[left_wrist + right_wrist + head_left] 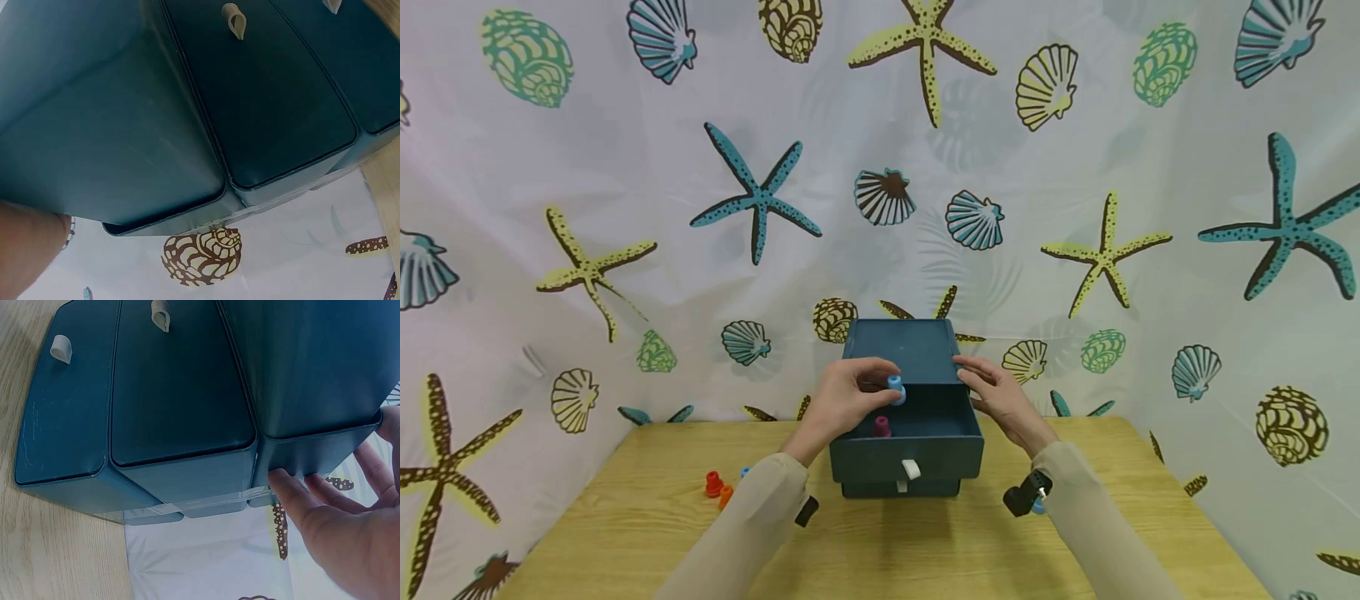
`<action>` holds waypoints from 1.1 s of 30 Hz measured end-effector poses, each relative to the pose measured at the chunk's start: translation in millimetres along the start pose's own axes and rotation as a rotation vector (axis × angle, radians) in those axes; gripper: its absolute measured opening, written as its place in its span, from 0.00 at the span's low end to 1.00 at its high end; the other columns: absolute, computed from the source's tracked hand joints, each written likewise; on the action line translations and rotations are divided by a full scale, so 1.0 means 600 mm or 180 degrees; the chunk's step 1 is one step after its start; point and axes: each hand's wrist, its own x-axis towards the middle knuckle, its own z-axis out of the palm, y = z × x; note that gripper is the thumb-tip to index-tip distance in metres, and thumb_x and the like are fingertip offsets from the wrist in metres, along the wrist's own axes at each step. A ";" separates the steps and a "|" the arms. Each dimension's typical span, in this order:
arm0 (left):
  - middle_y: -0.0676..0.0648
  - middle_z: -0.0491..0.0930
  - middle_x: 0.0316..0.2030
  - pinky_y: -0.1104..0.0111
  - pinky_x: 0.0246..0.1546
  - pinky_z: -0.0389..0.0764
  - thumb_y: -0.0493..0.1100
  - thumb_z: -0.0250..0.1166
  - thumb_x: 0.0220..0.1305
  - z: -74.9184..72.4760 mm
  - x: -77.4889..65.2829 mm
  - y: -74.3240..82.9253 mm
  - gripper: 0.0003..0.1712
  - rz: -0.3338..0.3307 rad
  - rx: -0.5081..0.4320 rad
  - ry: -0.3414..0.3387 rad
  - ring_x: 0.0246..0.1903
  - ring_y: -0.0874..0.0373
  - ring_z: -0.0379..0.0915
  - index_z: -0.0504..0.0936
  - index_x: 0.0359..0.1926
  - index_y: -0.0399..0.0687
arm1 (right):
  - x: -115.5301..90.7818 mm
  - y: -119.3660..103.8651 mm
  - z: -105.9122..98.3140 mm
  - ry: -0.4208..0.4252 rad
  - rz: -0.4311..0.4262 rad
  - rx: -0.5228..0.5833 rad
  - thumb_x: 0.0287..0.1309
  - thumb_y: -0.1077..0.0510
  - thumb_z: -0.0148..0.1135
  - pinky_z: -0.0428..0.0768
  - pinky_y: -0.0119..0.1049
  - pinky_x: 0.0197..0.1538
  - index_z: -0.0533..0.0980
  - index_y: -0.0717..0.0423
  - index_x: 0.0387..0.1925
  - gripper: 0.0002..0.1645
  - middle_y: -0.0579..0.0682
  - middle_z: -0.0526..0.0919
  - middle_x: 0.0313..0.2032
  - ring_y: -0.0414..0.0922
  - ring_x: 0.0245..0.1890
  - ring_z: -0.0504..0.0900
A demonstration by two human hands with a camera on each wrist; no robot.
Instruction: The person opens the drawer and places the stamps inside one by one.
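Observation:
My left hand pinches a small light blue stepped plastic peg over the pulled-out top drawer of a dark teal drawer cabinet. Inside that drawer stands a similar magenta peg. At the cabinet's right side is my right hand, its fingers fairly straight and touching the side wall near the top edge. The right wrist view shows this hand with fingertips against the side. Only a part of the left hand shows in the left wrist view, and the peg is hidden there.
On the wooden table lie a red peg, an orange peg and a blue piece, left of the cabinet. Another blue piece sits partly behind the right wrist camera. A patterned curtain hangs behind.

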 end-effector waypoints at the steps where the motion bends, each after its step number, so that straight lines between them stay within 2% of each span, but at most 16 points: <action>1: 0.49 0.87 0.39 0.66 0.39 0.85 0.41 0.72 0.58 0.000 0.001 0.000 0.16 0.0005 0.0023 -0.0049 0.37 0.59 0.84 0.86 0.49 0.46 | 0.000 -0.001 0.000 0.0000 0.0004 -0.0005 0.73 0.49 0.52 0.60 0.58 0.72 0.65 0.50 0.71 0.29 0.55 0.56 0.75 0.55 0.75 0.54; 10: 0.52 0.87 0.40 0.65 0.41 0.84 0.44 0.73 0.58 0.002 0.013 0.009 0.17 0.0060 0.0451 -0.0411 0.37 0.62 0.83 0.86 0.49 0.49 | 0.004 -0.002 -0.002 0.0047 0.0020 -0.0014 0.72 0.48 0.53 0.61 0.58 0.71 0.66 0.49 0.70 0.28 0.54 0.57 0.74 0.55 0.75 0.55; 16: 0.50 0.87 0.41 0.65 0.41 0.84 0.41 0.72 0.58 0.007 0.021 0.006 0.16 -0.0019 0.0517 -0.0650 0.39 0.61 0.83 0.86 0.49 0.48 | 0.001 -0.002 0.001 0.0034 0.0023 -0.0005 0.72 0.49 0.53 0.60 0.58 0.71 0.66 0.50 0.70 0.29 0.55 0.56 0.74 0.56 0.75 0.54; 20: 0.50 0.87 0.41 0.64 0.42 0.84 0.40 0.72 0.58 0.010 0.023 0.003 0.15 0.0003 0.0545 -0.0724 0.40 0.60 0.83 0.86 0.48 0.48 | 0.001 -0.001 0.003 0.0049 0.0029 0.0008 0.72 0.49 0.53 0.60 0.58 0.71 0.66 0.50 0.70 0.28 0.55 0.57 0.74 0.55 0.75 0.54; 33: 0.51 0.88 0.38 0.64 0.42 0.84 0.41 0.73 0.56 0.017 0.028 0.001 0.15 -0.0116 0.0831 -0.0866 0.38 0.61 0.84 0.87 0.46 0.47 | 0.000 0.002 0.001 0.0052 0.0008 -0.0015 0.72 0.49 0.53 0.61 0.58 0.71 0.66 0.50 0.70 0.28 0.55 0.57 0.74 0.56 0.75 0.54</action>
